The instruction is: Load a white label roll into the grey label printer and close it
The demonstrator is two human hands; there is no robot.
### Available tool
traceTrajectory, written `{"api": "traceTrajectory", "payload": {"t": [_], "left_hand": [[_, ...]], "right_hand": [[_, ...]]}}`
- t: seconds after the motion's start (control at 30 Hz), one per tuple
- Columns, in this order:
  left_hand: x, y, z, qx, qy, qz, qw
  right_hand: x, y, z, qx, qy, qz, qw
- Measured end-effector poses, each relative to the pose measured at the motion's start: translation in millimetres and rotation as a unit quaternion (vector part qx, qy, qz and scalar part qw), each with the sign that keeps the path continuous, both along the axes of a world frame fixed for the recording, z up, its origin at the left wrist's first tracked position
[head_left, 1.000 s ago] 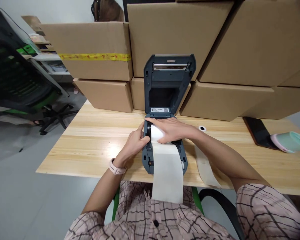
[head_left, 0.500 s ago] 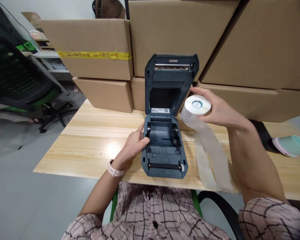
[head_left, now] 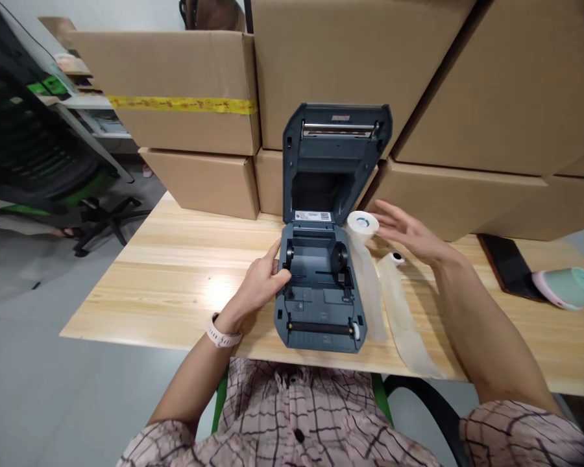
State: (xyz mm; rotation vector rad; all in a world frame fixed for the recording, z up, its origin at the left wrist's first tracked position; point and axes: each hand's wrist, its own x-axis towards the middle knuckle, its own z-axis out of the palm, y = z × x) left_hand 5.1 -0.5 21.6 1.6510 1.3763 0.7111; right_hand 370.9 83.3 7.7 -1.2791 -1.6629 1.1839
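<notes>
"What lines the far edge of the tabletop (head_left: 160, 259)?"

"Stacked cardboard boxes (head_left: 360, 71), one banded with yellow tape (head_left: 182, 105); a white wall (head_left: 126, 14) shows above the far left corner."

"And past the left edge?"

"A black mesh swivel chair (head_left: 22, 152) with green trim on a smooth grey floor (head_left: 24, 376), a white desk (head_left: 87, 102) farther back."

"Any light?"

"Bright glare (head_left: 222, 289) on the tabletop's left part."

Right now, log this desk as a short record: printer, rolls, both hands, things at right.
Device: label printer, lid raised
Larger roll: white label roll, beside label printer's right side, pale strip trailing forward
Smaller roll: dark-cored roll, farther right, cream strip trailing forward
Left hand: gripping label printer's left edge
Right hand: open beside white label roll, contact unclear
At right: black phone, mint-green cup
</notes>
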Motion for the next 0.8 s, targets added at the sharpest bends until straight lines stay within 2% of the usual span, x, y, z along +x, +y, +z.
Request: {"api": "traceTrajectory", "payload": {"t": [0.1, 0.17, 0.27, 0.33, 0.4, 0.47, 0.53, 0.57, 0.63, 0.7, 0.8], "left_hand": [[0, 0, -1.2, 0.003, 0.000, -0.001, 1.000], [0, 0, -1.7, 0.001, -0.002, -0.003, 1.000], [0, 0, -2.2, 0.006, -0.001, -0.003, 1.000], [0, 0, -2.7, 0.014, -0.002, -0.002, 1.000], [0, -1, -2.9, 0.018, -0.003, -0.001, 1.000], [0, -1, -2.9, 0.018, -0.002, -0.002, 1.000], [1, -1, -2.7, 0.018, 0.001, -0.002, 1.000], [1, -1, -2.6, 0.018, 0.000, -0.001, 1.000], [2, -1, -2.8, 0.017, -0.003, 0.004, 1.000], [2, -1, -3.3, 0.017, -0.008, 0.008, 1.000], [1, 0, -4.5, 0.017, -0.010, 0.005, 1.000]], "right_hand": [[27, -23, -4.4, -0.047, 0.055, -0.014, 0.997], [35, -36, -8.4, -0.085, 0.037, 0.019, 0.996], [34, -47, -12.0, -0.106, -0.017, 0.074, 0.991], [29, -52, -8.5, -0.099, -0.023, 0.102, 0.990], [22, -59, 3.1, -0.083, 0.009, 0.107, 0.991], [7, -68, 22.6, -0.046, 0.045, 0.108, 0.992], [-20, -75, 45.9, 0.016, 0.025, 0.131, 0.991], [-37, -77, 56.8, 0.052, -0.026, 0.152, 0.987], [-75, -73, 72.5, 0.157, -0.177, 0.176, 0.955], [-110, -61, 77.4, 0.237, -0.305, 0.199, 0.901], [-144, -42, 69.7, 0.239, -0.442, 0.261, 0.825]]}}
